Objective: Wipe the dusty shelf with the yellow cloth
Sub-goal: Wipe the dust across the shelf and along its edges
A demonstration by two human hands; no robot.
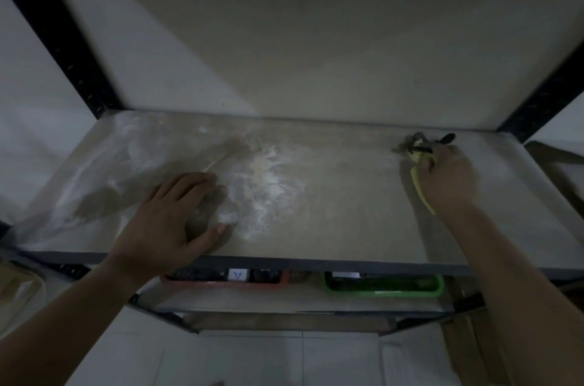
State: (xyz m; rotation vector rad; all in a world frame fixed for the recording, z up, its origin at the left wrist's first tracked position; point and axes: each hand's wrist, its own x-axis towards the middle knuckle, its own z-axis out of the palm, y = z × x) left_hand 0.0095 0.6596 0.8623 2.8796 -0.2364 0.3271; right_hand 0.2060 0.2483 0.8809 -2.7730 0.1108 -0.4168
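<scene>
The shelf (331, 221) is a pale board in a dark metal frame, dimly lit. White dust (268, 183) lies in a patch left of its middle. My right hand (448, 177) grips the bunched yellow cloth (418, 170) near the back right corner; a yellow strip hangs below the hand and dark-edged folds stick out above the fingers. My left hand (177, 211) rests on the board near the front, fingers spread and slightly bent, just left of the dust patch.
Clear plastic sheeting (79, 177) covers the shelf's left end. Black uprights (63, 37) stand at the back corners. On the lower shelf sit a red tray (221, 278) and a green tray (382, 286). A brown object (556, 158) lies at the right.
</scene>
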